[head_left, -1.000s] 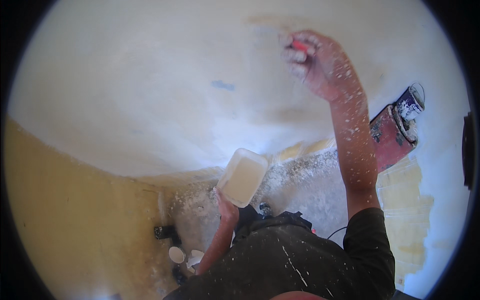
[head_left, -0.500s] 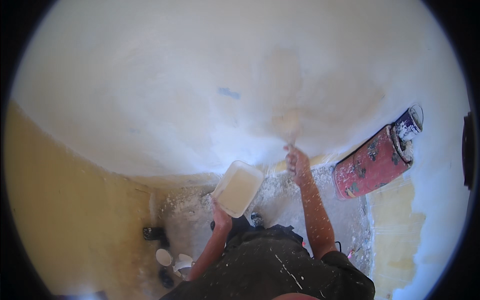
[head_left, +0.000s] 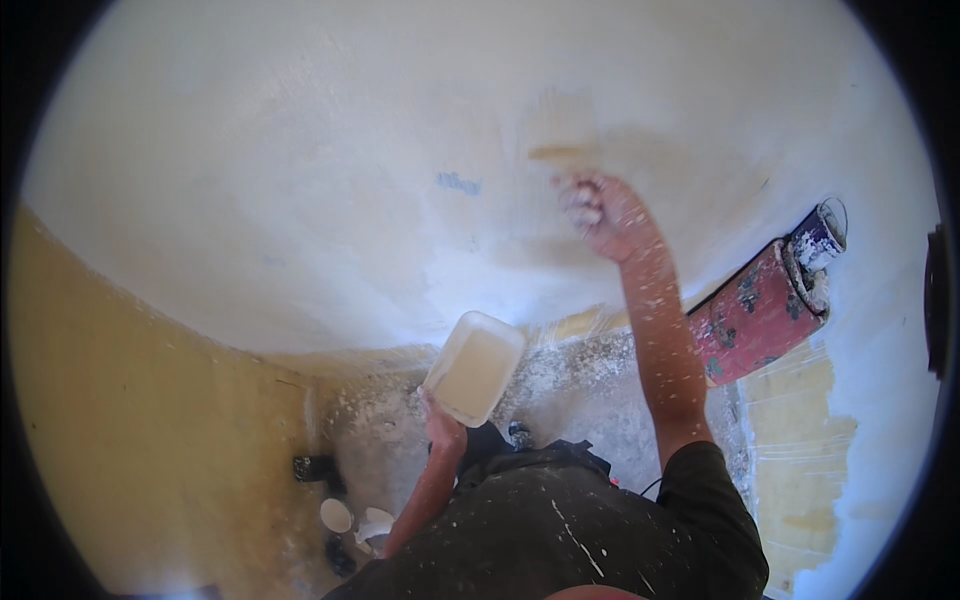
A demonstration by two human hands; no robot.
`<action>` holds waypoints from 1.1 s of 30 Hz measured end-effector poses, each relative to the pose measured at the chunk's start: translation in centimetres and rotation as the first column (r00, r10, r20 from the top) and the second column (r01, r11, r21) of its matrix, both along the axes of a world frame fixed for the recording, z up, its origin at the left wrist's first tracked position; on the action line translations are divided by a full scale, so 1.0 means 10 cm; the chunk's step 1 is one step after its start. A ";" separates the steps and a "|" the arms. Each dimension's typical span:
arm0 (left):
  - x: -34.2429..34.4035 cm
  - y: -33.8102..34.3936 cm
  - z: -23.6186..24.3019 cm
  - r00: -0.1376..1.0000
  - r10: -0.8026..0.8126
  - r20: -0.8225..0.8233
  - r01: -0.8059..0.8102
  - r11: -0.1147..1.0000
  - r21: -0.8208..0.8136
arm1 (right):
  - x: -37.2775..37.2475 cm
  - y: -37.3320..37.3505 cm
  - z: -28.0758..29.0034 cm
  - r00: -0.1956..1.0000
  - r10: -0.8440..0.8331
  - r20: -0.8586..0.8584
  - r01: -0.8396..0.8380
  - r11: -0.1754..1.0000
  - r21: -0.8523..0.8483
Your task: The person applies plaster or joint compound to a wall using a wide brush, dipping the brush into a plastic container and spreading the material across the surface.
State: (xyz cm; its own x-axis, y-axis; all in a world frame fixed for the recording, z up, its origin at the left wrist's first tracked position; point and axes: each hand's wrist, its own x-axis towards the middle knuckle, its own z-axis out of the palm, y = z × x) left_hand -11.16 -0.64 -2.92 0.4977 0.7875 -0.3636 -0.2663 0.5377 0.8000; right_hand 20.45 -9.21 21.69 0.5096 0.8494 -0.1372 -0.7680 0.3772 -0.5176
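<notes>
My left hand [head_left: 443, 425] grips the lower edge of a white rectangular tub [head_left: 474, 365], tilted, with a cream, paint-like layer inside. Raised against the white-coated wall [head_left: 330, 160], my right hand [head_left: 603, 212] is closed around the handle of what looks like a wide, flat paintbrush [head_left: 563, 153]. Its tan, blurred edge lies at the wall, and most of the handle is hidden by my fingers. A damp-looking beige patch shows around it. White specks dot my right forearm.
A red, paint-stained drum [head_left: 755, 318] stands at the right by the wall, a dark paint can [head_left: 818, 238] on top. Yellow wall [head_left: 150, 420] shows at left. On the splattered floor [head_left: 590, 400], a white round container [head_left: 336, 516] sits at lower left.
My right hand has moved up the wall with the brush, from near the wall's foot to higher up. The left hand and tub have barely shifted.
</notes>
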 end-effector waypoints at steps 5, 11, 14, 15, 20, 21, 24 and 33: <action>0.06 0.01 -0.02 0.999 -0.015 0.051 0.016 0.999 -0.035 | -0.30 -0.28 0.93 0.923 0.028 0.385 -0.142 0.952 0.272; 0.10 0.07 -0.21 0.988 -0.069 0.139 0.077 0.996 -0.054 | -0.49 -0.40 0.02 0.868 -0.267 0.420 0.320 0.945 -0.061; 0.06 0.11 -0.27 0.985 -0.078 0.155 0.087 0.995 -0.053 | -0.62 -0.42 -0.92 0.887 -0.293 0.358 0.399 0.877 -0.269; 0.05 0.13 -0.33 0.984 -0.068 0.166 0.078 0.995 -0.056 | -0.66 -0.43 -1.21 0.897 -0.246 0.368 0.378 0.858 -0.348; -0.05 0.13 -0.20 0.990 -0.057 0.128 0.065 0.996 -0.056 | -0.55 -0.33 -2.51 0.977 -0.129 0.170 0.199 0.834 -0.515; -0.11 0.16 -0.36 0.991 -0.049 0.125 0.057 0.997 -0.060 | -0.50 -0.24 -2.53 0.975 -0.098 0.198 0.193 0.817 -0.543; -0.11 0.26 -0.28 0.991 -0.063 0.122 0.064 0.998 -0.007 | -0.31 0.09 -1.86 0.937 -0.107 0.333 0.280 0.800 -0.531; -0.21 0.45 -0.02 0.995 -0.014 0.099 0.016 1.000 -0.027 | -0.75 -0.02 0.47 0.761 -0.236 0.604 0.320 0.947 -0.034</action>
State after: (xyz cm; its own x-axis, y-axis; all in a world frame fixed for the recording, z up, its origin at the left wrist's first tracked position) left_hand -13.22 3.88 -3.16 0.5440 0.7700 -0.3333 -0.3350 0.5635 0.7552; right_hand 12.96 -9.39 26.35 0.7374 0.6538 0.1697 -0.1716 0.4244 -0.8891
